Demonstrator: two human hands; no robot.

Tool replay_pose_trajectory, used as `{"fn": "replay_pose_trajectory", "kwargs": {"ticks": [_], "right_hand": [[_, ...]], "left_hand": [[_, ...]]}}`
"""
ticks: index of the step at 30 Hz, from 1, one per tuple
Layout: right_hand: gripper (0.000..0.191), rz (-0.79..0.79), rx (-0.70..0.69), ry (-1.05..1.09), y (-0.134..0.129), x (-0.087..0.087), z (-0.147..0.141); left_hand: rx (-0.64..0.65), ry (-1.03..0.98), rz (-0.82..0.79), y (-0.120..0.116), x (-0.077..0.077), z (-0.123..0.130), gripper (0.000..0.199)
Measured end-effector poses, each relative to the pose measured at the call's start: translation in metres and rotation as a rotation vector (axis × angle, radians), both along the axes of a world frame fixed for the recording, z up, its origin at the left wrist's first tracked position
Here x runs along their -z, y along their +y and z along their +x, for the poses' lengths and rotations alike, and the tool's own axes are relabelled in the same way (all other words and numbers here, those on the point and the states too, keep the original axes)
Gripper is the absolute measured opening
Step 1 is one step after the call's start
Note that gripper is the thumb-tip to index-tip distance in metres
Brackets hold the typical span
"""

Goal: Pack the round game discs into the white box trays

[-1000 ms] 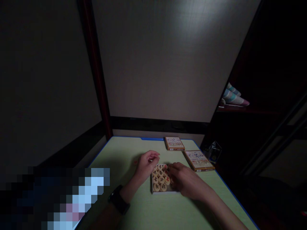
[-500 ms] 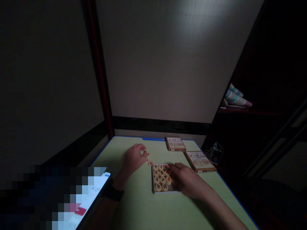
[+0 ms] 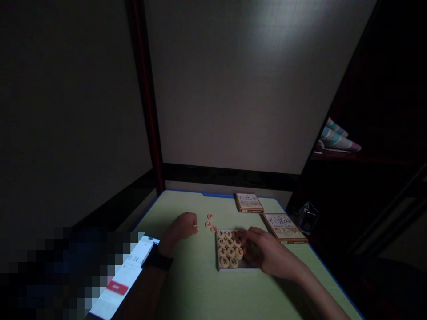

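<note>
A shallow white-edged box (image 3: 218, 262) on the green table holds several round wooden pieces, with black marks on most and red on a few. My right hand (image 3: 267, 250) reaches over the box's right side, fingers curled down at the pieces; whether they grip one is hidden. Left of the box, my left hand (image 3: 183, 226) is closed, with a small round piece (image 3: 195, 228) showing at its fingertips. Three loose pieces with red marks (image 3: 208, 224) lie on the table between that hand and the box.
Two flat printed boxes lie at the back right, one farther back (image 3: 249, 202) and one nearer the right edge (image 3: 283, 226). A lit phone (image 3: 128, 275) is at the lower left. The green table (image 3: 196, 284) has a blue edge; a wall stands behind it.
My left hand has moved left and toward me, away from the loose red pieces, with a piece now at its fingertips. The whole view has shifted slightly. My right hand stays over the box.
</note>
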State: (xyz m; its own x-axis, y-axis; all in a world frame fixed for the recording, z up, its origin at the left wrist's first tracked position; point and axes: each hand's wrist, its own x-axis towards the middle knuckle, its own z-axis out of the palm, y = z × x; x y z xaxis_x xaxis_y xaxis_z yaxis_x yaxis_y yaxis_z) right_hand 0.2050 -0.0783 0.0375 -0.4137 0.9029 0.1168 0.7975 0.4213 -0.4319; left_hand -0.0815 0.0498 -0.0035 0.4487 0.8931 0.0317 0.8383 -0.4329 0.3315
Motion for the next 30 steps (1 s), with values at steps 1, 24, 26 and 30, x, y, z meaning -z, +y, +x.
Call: {"fn": "replay_pose_trajectory", "kwargs": {"ticks": [1, 24, 26, 30], "right_hand": [[0.029, 0.001, 0.016, -0.007, 0.001, 0.001, 0.001], [0.016, 0.072, 0.104, -0.042, 0.006, 0.000, -0.001], [0.016, 0.075, 0.106, -0.047, 0.006, 0.000, 0.000], [0.016, 0.094, 0.107, -0.065, 0.008, 0.002, 0.000]], "left_hand": [[0.007, 0.000, 0.016, 0.001, 0.001, 0.000, 0.009], [0.124, -0.213, 0.101, -0.006, 0.023, 0.036, 0.051], [0.135, -0.225, 0.100, -0.007, 0.024, 0.036, 0.053], [0.126, -0.237, 0.115, -0.005, 0.029, 0.038, 0.044]]}}
